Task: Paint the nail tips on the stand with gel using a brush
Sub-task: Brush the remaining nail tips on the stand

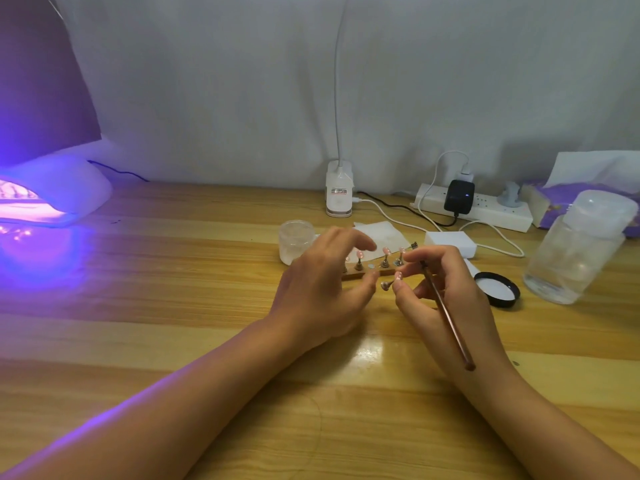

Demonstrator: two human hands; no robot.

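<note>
A wooden stand (367, 272) on the table carries several small metal pegs topped with pink nail tips (386, 251). My right hand (446, 299) holds a thin brown brush (446, 313), its bristles up near the stand's right end, and its fingertips pinch one loose peg with a nail tip (391, 281) just in front of the stand. My left hand (322, 289) hovers over the stand's left part with relaxed, spread fingers and holds nothing; it hides the left pegs. An open clear jar (296, 240) stands behind my left hand.
A UV lamp (45, 195) glows purple at the far left. A clip lamp base (339, 188), power strip (478, 207) with cables, white block (450, 242), black lid (497, 289), large clear bottle (578, 247) and tissue pack (568, 199) crowd the back right.
</note>
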